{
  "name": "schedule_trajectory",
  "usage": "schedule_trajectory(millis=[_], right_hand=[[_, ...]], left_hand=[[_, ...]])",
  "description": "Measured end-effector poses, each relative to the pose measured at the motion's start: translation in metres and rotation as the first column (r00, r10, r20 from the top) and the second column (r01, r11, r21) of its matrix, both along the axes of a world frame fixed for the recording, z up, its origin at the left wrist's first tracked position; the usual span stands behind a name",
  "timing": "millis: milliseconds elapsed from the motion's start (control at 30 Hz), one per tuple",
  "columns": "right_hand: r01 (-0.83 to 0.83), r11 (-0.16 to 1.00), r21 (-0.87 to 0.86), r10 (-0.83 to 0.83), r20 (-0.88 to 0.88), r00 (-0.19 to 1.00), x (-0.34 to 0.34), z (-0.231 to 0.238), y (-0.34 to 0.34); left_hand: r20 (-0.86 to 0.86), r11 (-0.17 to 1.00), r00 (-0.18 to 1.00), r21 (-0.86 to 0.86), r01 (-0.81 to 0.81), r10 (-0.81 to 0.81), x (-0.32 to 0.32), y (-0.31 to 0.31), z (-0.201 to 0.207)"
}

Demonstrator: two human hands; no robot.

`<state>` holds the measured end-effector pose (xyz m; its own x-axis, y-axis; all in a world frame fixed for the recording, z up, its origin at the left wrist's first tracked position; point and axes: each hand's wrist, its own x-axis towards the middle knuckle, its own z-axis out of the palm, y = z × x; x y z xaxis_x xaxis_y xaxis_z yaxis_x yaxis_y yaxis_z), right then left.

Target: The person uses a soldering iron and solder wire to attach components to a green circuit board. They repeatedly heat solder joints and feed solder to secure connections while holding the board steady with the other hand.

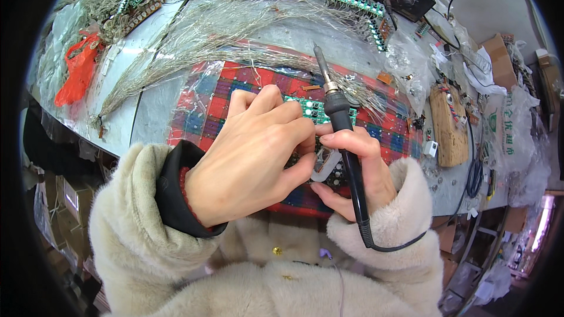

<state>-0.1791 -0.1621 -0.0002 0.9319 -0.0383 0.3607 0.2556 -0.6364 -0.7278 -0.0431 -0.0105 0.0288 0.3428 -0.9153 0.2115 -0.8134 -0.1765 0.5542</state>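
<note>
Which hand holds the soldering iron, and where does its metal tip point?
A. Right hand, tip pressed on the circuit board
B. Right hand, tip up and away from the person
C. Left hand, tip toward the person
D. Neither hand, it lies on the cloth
B: the right hand grips the black soldering iron, whose metal tip rises away from the person, clear of the circuit board.

The left hand (252, 152) covers most of the dark circuit board (332, 177) beneath its fingers. What the fingertips pinch (something small) cannot be told.
</note>
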Motion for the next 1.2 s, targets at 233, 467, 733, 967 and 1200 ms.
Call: schedule_trajectory(millis=[233, 467, 733, 967, 1200], right_hand=[[0.057, 0.998, -0.026, -0.056, 0.013, 0.998, -0.003, 0.001, -0.002], [-0.006, 0.999, 0.037, 0.003, 0.06, 0.998, -0.002, -0.003, -0.003], [-0.033, 0.998, 0.047, 0.03, 0.071, 0.997, 0.001, -0.003, -0.005], [0.087, 0.986, 0.144, -0.107, 0.134, 0.985, 0.0, -0.003, -0.003], [0.131, 0.955, 0.265, -0.175, 0.15, 0.973, 0.002, 0.001, 0.001]], left_hand=[[0.035, 0.995, 0.999, 0.091, 0.039, -0.042, 0.001, -0.004, 0.004], [0.089, 0.99, 0.995, 0.133, 0.036, -0.048, 0.002, -0.007, 0.007], [0.136, 0.98, 0.99, 0.2, 0.014, -0.041, 0.004, -0.011, 0.01], [-0.069, 0.984, 0.996, 0.164, 0.075, -0.064, 0.008, -0.006, 0.019], [-0.15, 0.984, 0.982, 0.119, 0.13, -0.112, 0.01, 0.003, 0.026]])
